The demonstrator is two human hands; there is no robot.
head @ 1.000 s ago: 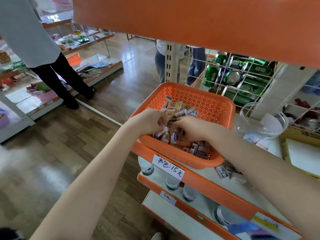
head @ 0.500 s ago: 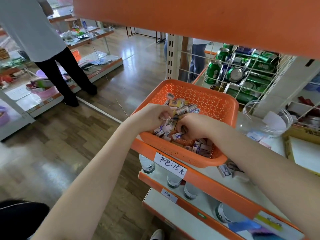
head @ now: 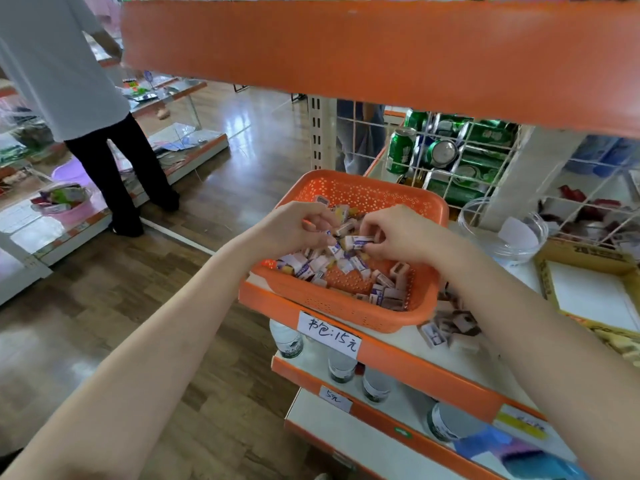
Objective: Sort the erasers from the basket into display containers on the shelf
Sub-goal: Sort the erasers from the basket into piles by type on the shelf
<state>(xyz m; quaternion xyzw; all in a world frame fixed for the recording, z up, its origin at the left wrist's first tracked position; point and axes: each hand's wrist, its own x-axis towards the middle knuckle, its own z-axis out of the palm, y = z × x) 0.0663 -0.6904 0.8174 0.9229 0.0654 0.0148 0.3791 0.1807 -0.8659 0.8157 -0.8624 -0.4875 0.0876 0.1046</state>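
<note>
An orange perforated basket sits at the shelf's front left corner, holding several small boxed erasers. Both hands are over the pile. My left hand has curled fingers that hold a few erasers. My right hand pinches a white and purple eraser at its fingertips. A clear round container stands to the right of the basket on the shelf. A few loose erasers lie on the shelf beside the basket.
An orange upper shelf edge hangs just above. A cardboard tray sits far right. Green cans lie behind a wire grid. A person stands in the aisle at left. Bottles stand on lower shelves.
Both hands have lifted slightly out of the eraser pile, and my right hand now holds an eraser up at its fingertips.
</note>
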